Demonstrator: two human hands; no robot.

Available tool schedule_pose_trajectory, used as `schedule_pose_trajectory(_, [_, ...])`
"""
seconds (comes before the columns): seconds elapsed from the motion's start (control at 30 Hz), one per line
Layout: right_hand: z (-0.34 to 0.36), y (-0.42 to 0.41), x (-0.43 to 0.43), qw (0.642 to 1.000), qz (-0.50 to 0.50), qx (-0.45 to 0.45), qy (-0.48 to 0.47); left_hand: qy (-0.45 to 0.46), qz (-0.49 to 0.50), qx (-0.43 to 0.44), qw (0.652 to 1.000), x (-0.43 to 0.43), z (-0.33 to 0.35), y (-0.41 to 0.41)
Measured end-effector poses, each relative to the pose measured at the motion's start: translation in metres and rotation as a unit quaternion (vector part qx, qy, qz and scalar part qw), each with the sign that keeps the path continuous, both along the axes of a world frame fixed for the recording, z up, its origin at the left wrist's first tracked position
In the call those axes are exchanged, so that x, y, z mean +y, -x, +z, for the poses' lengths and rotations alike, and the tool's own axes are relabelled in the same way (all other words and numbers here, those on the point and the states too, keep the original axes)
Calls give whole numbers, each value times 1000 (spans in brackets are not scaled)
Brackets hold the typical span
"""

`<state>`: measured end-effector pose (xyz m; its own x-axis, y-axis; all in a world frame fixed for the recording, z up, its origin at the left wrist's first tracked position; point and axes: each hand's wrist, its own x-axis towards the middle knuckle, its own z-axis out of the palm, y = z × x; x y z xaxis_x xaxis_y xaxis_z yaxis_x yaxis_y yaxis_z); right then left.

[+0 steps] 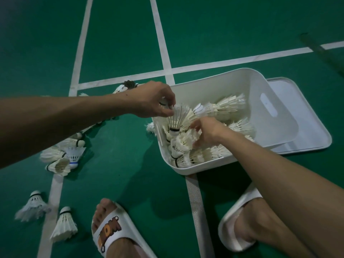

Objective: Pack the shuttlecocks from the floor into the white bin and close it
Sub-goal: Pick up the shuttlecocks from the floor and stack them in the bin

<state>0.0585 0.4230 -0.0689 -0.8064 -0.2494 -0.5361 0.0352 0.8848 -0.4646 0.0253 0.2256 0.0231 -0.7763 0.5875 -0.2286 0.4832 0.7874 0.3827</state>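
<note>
At near left we see loose shuttlecocks (61, 157) waiting on the green floor (121, 164). Our left hand (152, 101) pinches one shuttlecock (178, 118) by its feathers over the white bin (247, 84), likely to drop it in. Farther right, our right hand (206, 133), fingers curled around packed ones, probably makes room; the lid (314, 131) lies beneath the tilted bin.

The bin (219, 84) and its lid (312, 131) look like smooth white plastic with a soft shine. The shuttlecocks (226, 107) are of white feathers, some frayed. The green floor (119, 43) looks matt, the slippers (111, 233) like smooth rubbery plastic
</note>
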Motion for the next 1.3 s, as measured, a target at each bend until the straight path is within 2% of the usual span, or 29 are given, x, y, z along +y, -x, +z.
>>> schedule_pose_trajectory(0.1, [2, 1, 4, 999, -7, -18, 26, -2, -4, -4, 1000, 0, 0, 1])
schedule_pose_trajectory(0.27, [24, 8, 26, 986, -81, -19, 143, -12, -11, 13, 1000, 11, 4, 7])
schedule_pose_trajectory(0.4, [48, 11, 35, 940, -150, -2, 308, -11, -27, 19, 999, 29, 7, 10])
schedule_pose_trajectory(0.5, [56, 8, 32, 924, -143, 3, 355, 0, -41, 7, 999, 39, 6, 11])
schedule_pose_trajectory(0.67, [42, 7, 31, 942, -125, 35, 311, 28, -40, -9, 999, 39, -3, 6])
schedule_pose_trajectory(0.8, [23, 7, 35, 950, -160, 76, 256, 30, -21, -18, 999, 31, -11, 1])
schedule_pose_trajectory(0.9, [14, 3, 39, 965, -146, 65, 208, 37, -14, -17, 999, 26, -17, 0])
schedule_pose_trajectory(1.07, [3, 1, 39, 967, -149, 68, 195, 41, -4, -16, 999, 22, -23, 3])
schedule_pose_trajectory(1.3, [-4, 3, 32, 995, -56, 18, 78, 42, -19, -3, 999, 23, -24, 4])
